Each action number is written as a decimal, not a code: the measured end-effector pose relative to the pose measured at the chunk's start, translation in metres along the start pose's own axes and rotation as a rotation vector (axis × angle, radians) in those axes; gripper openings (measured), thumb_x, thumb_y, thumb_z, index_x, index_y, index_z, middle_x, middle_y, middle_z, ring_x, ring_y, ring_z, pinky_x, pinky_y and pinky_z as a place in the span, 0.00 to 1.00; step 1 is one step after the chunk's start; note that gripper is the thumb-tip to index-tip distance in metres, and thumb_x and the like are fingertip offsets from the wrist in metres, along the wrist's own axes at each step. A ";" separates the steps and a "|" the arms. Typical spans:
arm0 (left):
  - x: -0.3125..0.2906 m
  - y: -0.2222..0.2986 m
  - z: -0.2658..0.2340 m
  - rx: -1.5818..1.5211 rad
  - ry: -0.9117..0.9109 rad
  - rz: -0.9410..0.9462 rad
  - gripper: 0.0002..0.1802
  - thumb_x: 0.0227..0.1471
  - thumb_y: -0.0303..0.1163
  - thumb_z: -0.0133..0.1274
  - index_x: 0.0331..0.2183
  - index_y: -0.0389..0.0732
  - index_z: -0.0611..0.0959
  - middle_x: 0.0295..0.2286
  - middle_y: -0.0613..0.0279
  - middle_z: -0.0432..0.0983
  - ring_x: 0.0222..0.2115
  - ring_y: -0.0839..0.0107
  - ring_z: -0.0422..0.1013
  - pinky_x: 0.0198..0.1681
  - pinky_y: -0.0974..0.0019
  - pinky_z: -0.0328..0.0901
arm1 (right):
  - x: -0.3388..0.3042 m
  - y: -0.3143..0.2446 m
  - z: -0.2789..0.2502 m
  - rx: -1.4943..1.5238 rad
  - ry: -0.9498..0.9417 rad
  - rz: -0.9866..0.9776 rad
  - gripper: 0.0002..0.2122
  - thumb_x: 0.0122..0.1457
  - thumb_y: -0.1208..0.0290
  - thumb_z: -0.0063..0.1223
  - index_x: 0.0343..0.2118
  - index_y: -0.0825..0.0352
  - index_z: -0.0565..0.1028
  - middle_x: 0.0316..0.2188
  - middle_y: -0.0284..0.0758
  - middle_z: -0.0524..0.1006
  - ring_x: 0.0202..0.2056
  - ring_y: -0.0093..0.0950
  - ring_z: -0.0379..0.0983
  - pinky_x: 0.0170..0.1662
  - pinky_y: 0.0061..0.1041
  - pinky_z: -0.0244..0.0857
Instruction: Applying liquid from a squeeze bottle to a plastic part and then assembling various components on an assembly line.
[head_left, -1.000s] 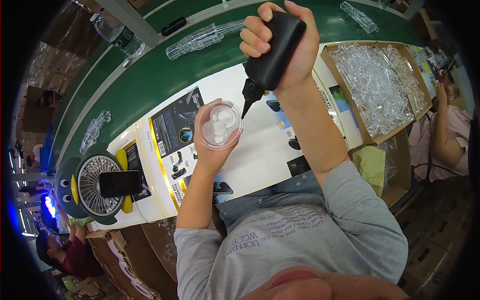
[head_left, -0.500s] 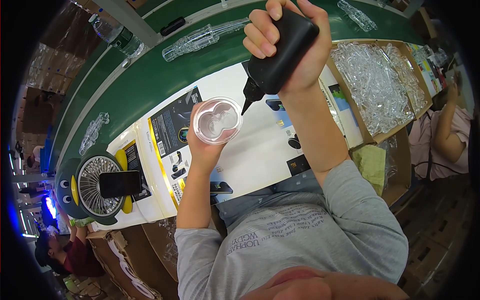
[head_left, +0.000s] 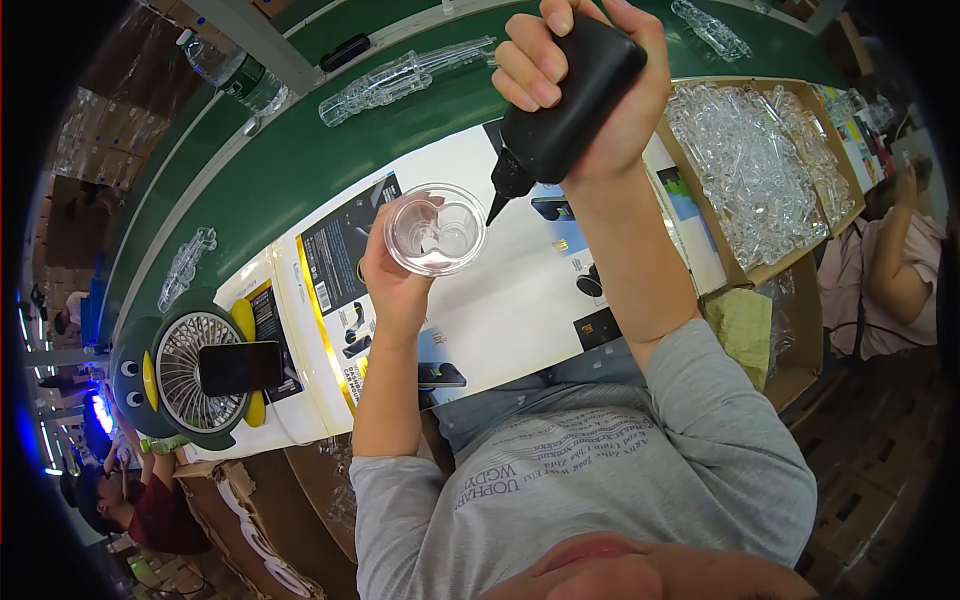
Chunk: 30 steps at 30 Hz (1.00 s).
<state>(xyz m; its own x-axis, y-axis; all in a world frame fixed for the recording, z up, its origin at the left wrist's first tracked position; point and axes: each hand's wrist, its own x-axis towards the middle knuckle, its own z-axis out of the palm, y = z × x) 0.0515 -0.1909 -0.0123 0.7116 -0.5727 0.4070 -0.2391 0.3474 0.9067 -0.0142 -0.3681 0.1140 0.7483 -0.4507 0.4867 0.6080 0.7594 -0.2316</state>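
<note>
A round clear plastic cup-like piece (head_left: 436, 229) with a shaped inside is gripped by my left hand (head_left: 397, 285), its rim facing up toward me. My right hand (head_left: 625, 120) is wrapped round a black squeeze bottle (head_left: 572, 100), tilted with its pointed nozzle down. The nozzle tip is close beside the right rim of the clear piece; whether they touch I cannot tell. Both hands are above a flattened printed cardboard sheet (head_left: 500, 320) on the green table (head_left: 300, 165).
An open box (head_left: 745, 175) of clear plastic parts stands at the right. Clear parts (head_left: 375, 92) lie toward the back, near a water bottle (head_left: 235, 72). At the left are a penguin-shaped fan (head_left: 180, 375) and a phone (head_left: 240, 369). A co-worker (head_left: 890, 260) sits at the far right.
The clear piece has turned in my left hand and shifted slightly up, so its inside shows at another angle. The squeeze bottle has moved a little to the right.
</note>
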 end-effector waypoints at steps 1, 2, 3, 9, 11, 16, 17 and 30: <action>-0.001 -0.001 -0.002 0.017 0.011 0.003 0.37 0.29 0.32 0.67 0.43 0.36 0.69 0.40 0.57 0.71 0.42 0.68 0.67 0.47 0.66 0.60 | 0.000 0.000 0.000 -0.002 0.005 0.006 0.16 0.57 0.57 0.31 0.21 0.65 0.62 0.11 0.32 0.62 0.11 0.22 0.59 0.16 0.17 0.58; -0.001 -0.001 -0.002 0.016 0.010 0.002 0.37 0.29 0.32 0.67 0.43 0.36 0.69 0.40 0.57 0.71 0.42 0.68 0.67 0.47 0.66 0.60 | 0.000 0.000 -0.001 -0.003 0.006 0.005 0.16 0.57 0.57 0.31 0.21 0.65 0.62 0.11 0.32 0.62 0.11 0.22 0.59 0.16 0.17 0.58; -0.002 0.001 -0.003 -0.032 0.012 -0.023 0.37 0.29 0.33 0.67 0.43 0.36 0.69 0.39 0.57 0.71 0.42 0.67 0.67 0.47 0.66 0.60 | 0.001 -0.001 -0.001 0.009 0.005 0.018 0.16 0.57 0.58 0.31 0.21 0.65 0.62 0.10 0.32 0.62 0.11 0.22 0.58 0.16 0.17 0.58; 0.001 0.006 0.001 -0.154 0.014 -0.070 0.38 0.29 0.38 0.67 0.44 0.35 0.70 0.39 0.56 0.71 0.41 0.68 0.68 0.48 0.66 0.60 | 0.000 -0.002 -0.001 0.036 0.004 0.042 0.16 0.57 0.58 0.31 0.21 0.66 0.62 0.10 0.32 0.62 0.11 0.22 0.58 0.16 0.17 0.57; 0.000 0.005 -0.001 -0.160 0.006 -0.089 0.38 0.30 0.38 0.67 0.44 0.34 0.70 0.40 0.57 0.71 0.42 0.68 0.68 0.48 0.66 0.60 | 0.000 -0.002 -0.001 0.040 0.002 0.043 0.16 0.57 0.58 0.31 0.21 0.66 0.62 0.10 0.32 0.62 0.11 0.22 0.58 0.16 0.17 0.58; -0.002 0.001 -0.005 -0.103 -0.004 -0.111 0.35 0.37 0.43 0.62 0.45 0.33 0.70 0.40 0.59 0.70 0.42 0.70 0.66 0.48 0.68 0.58 | 0.001 -0.002 -0.002 0.047 -0.008 0.034 0.16 0.57 0.58 0.31 0.21 0.66 0.62 0.10 0.32 0.62 0.11 0.22 0.59 0.15 0.17 0.58; -0.002 0.000 -0.006 -0.103 -0.004 -0.112 0.35 0.37 0.43 0.62 0.45 0.33 0.70 0.40 0.59 0.70 0.42 0.70 0.66 0.48 0.68 0.58 | 0.001 -0.002 -0.002 0.047 -0.007 0.034 0.16 0.57 0.58 0.31 0.21 0.66 0.62 0.10 0.32 0.62 0.11 0.22 0.59 0.15 0.17 0.58; -0.001 0.000 -0.004 -0.162 -0.020 -0.129 0.20 0.41 0.29 0.56 0.39 0.33 0.74 0.35 0.57 0.74 0.36 0.68 0.71 0.44 0.67 0.64 | 0.000 -0.002 -0.002 0.078 -0.025 0.073 0.16 0.57 0.58 0.31 0.22 0.66 0.62 0.11 0.32 0.62 0.12 0.22 0.59 0.17 0.18 0.58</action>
<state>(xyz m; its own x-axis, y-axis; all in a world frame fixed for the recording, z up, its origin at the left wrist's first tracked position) 0.0532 -0.1872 -0.0132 0.7159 -0.6341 0.2921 -0.0364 0.3839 0.9226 -0.0148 -0.3702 0.1128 0.7821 -0.3820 0.4924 0.5294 0.8241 -0.2015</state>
